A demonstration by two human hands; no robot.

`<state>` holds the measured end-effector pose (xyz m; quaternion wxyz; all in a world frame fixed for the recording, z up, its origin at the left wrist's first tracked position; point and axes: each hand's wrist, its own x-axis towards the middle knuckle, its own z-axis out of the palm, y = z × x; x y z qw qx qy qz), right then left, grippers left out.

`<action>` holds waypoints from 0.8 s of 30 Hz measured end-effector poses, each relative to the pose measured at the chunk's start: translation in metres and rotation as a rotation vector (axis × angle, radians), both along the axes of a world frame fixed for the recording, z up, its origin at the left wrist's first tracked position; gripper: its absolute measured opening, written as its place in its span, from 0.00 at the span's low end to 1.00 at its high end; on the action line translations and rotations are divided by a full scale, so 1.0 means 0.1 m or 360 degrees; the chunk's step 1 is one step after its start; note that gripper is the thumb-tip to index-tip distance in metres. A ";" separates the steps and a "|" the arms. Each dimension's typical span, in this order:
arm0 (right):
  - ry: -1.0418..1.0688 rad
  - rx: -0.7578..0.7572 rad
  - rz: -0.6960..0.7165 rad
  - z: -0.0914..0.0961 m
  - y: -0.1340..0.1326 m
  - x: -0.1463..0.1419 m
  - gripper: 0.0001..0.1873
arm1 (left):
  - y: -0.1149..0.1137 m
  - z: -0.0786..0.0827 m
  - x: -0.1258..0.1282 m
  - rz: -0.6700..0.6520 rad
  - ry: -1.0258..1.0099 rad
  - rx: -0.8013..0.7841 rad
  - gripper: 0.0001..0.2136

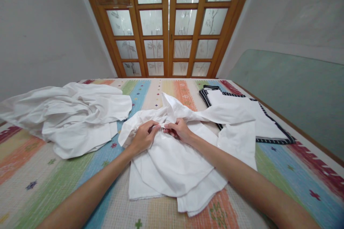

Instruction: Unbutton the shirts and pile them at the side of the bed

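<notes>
A white shirt (177, 164) lies loosely spread in front of me, its collar standing up at the far side and a sleeve stretching to the right. My left hand (145, 135) pinches the shirt's fabric near the middle, thumb and fingers pressed together. Close beside it, my right hand (179, 130) is closed on the same part of the shirt from the other side. The fingertips almost meet at a small bunched spot; whether a button sits there is too small to tell.
To the left lies a crumpled heap of white cloth (83, 114). A folded white garment with black striped trim (249, 114) is at the right, partly under the sleeve. Everything rests on a colourful striped cloth (77, 179). Wooden glass-paned doors (168, 35) stand beyond.
</notes>
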<state>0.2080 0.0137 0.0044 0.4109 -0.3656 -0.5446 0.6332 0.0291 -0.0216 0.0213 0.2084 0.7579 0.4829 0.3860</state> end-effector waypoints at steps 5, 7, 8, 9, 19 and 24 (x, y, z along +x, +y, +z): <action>-0.0223 0.0286 0.0102 0.00 -0.02 0.03 0.20 | -0.01 0.03 -0.01 -0.0022 -0.0095 -0.0087 0.11; -0.0250 0.0380 0.0142 0.01 -0.03 0.03 0.20 | -0.01 0.04 -0.01 -0.0054 -0.0120 -0.0102 0.11; -0.0257 0.0427 0.0153 0.01 -0.04 0.03 0.20 | -0.01 0.03 -0.01 -0.0066 -0.0128 -0.0110 0.11; -0.0269 0.0473 0.0154 0.01 -0.05 0.03 0.19 | -0.01 0.03 -0.01 -0.0074 -0.0135 -0.0118 0.11; -0.0309 0.0499 0.0091 0.03 -0.08 0.00 0.18 | 0.00 0.03 -0.01 -0.0136 -0.0046 -0.0120 0.12; -0.0233 0.0233 0.0115 0.00 -0.03 0.00 0.17 | 0.02 0.01 -0.02 -0.0179 0.0004 -0.0081 0.11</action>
